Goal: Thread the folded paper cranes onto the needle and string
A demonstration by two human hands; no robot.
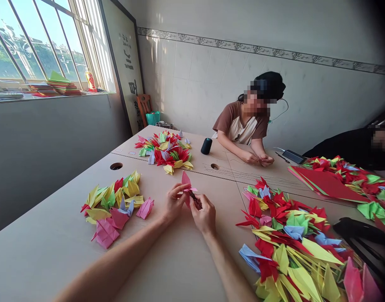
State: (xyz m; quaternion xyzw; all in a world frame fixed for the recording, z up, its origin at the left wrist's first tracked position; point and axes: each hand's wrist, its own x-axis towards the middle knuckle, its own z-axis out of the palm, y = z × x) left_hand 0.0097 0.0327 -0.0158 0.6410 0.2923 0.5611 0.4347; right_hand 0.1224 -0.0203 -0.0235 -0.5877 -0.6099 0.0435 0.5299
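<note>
Folded paper (186,188) sits between the left hand (175,203) and right hand (205,214), above the worktop (44,256). One pile of paper cranes (112,205) lies left of them, a larger pile (289,239) right, and a third pile (164,151) ahead, beside a cylinder (206,146). A seated person (242,130) is at the far edge, with a phone (293,156) to the right.

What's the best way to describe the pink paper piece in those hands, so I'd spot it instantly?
Find the long pale table under the window, then the two bare hands, left and right, between two heaps of folded paper cranes. The pink folded paper stands up between those hands, held clear of the tabletop, while the cranes beside it lie in piles.
</note>
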